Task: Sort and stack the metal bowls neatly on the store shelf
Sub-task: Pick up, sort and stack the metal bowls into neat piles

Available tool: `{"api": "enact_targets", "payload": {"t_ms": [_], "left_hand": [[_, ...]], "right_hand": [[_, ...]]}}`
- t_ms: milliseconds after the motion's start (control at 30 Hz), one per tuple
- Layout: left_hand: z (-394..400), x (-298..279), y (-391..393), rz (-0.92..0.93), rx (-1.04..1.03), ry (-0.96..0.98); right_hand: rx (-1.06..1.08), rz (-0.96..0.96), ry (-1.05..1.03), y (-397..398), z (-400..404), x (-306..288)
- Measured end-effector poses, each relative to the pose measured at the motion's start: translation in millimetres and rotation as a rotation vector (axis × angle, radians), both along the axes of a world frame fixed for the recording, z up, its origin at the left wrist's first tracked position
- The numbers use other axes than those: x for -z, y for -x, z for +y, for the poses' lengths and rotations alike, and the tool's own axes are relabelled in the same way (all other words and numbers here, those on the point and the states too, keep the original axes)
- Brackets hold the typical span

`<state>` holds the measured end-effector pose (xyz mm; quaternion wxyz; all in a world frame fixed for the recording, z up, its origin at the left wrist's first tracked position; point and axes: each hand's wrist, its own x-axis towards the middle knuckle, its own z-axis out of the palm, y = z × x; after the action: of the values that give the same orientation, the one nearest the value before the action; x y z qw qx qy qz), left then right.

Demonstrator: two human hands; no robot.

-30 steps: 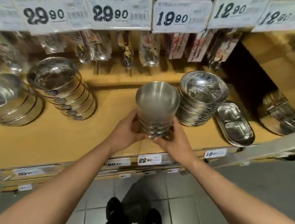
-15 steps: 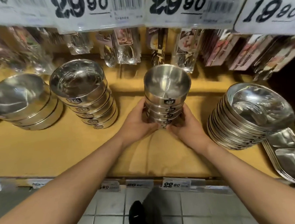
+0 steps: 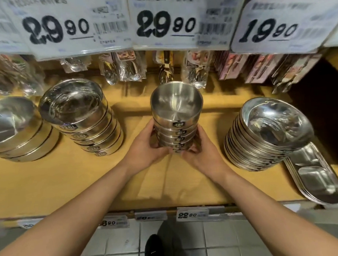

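Note:
A stack of several small steel bowls [image 3: 176, 108] with "304" labels stands upright in the middle of the wooden shelf [image 3: 50, 187]. My left hand [image 3: 145, 148] grips its lower left side and my right hand [image 3: 201, 151] grips its lower right side, fingers curled round the bottom bowls. Whether the stack's base touches the shelf is hidden by my fingers. To the left leans a stack of larger "316L" bowls [image 3: 76, 112], and further left a stack of wide bowls [image 3: 13, 125]. A leaning stack of shallow bowls [image 3: 270, 127] sits at the right.
Divided steel trays [image 3: 313, 175] lie at the shelf's right front. Packaged cutlery [image 3: 126, 67] hangs along the back. Large price cards [image 3: 165, 23] overhang from the shelf above. Small price tags [image 3: 192, 214] line the front edge, with tiled floor below.
Both hands carried the small bowl stack from near the shelf's front edge further in towards the middle of the shelf. The view moved closer and to the left.

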<state>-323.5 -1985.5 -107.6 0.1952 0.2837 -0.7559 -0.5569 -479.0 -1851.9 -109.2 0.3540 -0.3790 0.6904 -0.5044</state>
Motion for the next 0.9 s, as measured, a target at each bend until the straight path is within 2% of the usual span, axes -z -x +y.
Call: {"api": "enact_targets", "payload": {"t_ms": [67,133,200,367,467,567,733,900], "left_hand": [[6,1,-5,-0.050,-0.057,0.022],[25,-1,-15,-0.153,-0.203,0.015],[57,-2,-24,-0.166,-0.291,0.018],[141,-3,-5,-0.038,-0.272,0.053],[163,-2,33,-0.028,-0.199,0.053],[167,-3,73,-0.065,-0.140,-0.016],[158,-9,113,0.017,0.061,-0.015],[145,-8,131,0.049,-0.003,0.004]], "right_hand": [[0.022,0.003,-0.053,0,11,0],[0.046,-0.046,-0.094,-2,35,0],[0.047,-0.103,-0.144,-5,71,1],[0.124,-0.064,-0.128,15,174,0],[0.263,-0.038,-0.116,50,202,-2],[0.330,-0.023,-0.089,81,199,-1],[0.200,0.156,0.000,103,167,-2],[0.233,0.186,0.036,113,150,5]]}}
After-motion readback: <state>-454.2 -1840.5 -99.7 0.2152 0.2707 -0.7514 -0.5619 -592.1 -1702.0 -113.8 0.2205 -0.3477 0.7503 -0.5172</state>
